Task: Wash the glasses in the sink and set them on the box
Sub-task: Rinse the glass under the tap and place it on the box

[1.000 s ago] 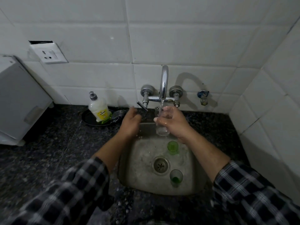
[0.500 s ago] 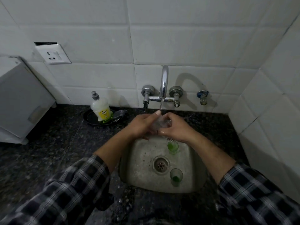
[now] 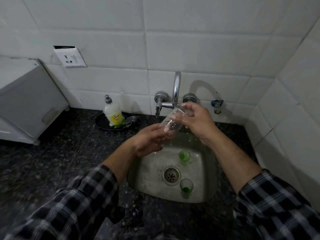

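Clear drinking glass (image 3: 170, 123) tilted over steel sink (image 3: 152, 172), outline hard to trace, upper end partly hidden by fingers | left hand (image 3: 150, 139) palm-up, fingers curled round lower end | right hand (image 3: 194, 118) grips upper end | two green-stained glasses (image 3: 184, 157) upright in sink | pale box (image 3: 26, 97) cut off at left

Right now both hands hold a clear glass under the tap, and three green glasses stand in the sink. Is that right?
Not quite. The head view shows only two green glasses standing in the sink, not three: the far glass and the near glass. The rest is right: the left hand and the right hand hold the clear glass under the tap.
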